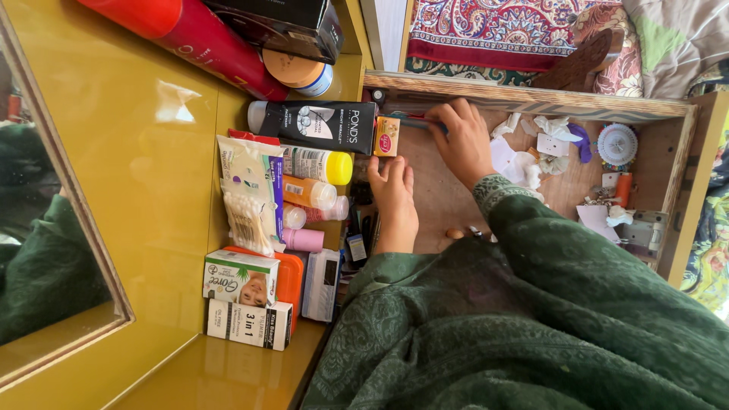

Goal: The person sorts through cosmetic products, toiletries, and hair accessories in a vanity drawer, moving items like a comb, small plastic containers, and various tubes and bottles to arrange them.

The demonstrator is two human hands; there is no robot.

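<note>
Blue pen-like stick (414, 121), thin and dark, is gripped by the fingers of one hand (465, 144) at upper centre of the frame, just inside the back edge of an open wooden drawer (531, 102). The stick's exact kind cannot be told; its free end points left toward a small yellow-and-red box (386, 137). This upper hand is taken as the right one, its green patterned sleeve (577, 250) running down to lower right. The other hand (395, 201), taken as the left, is laid at frame centre over the drawer's left end, fingers curled down toward dark small items; whether anything is grasped there cannot be told.

Left of the hands, on a glossy yellow dresser top (152, 152), toiletries are packed close: a black face-wash tube (319, 125), a yellow-capped bottle (319, 165), an orange bottle (307, 192), a pink bottle (302, 240), a pack of cotton swabs (247, 201), two small cartons (243, 300) and an orange case (288, 277). A red spray can (205, 38) lies at upper left. Crumpled white tissues (520, 163), a purple piece (581, 144) and a round white pin wheel (616, 144) are seen at the drawer's right end.
</note>
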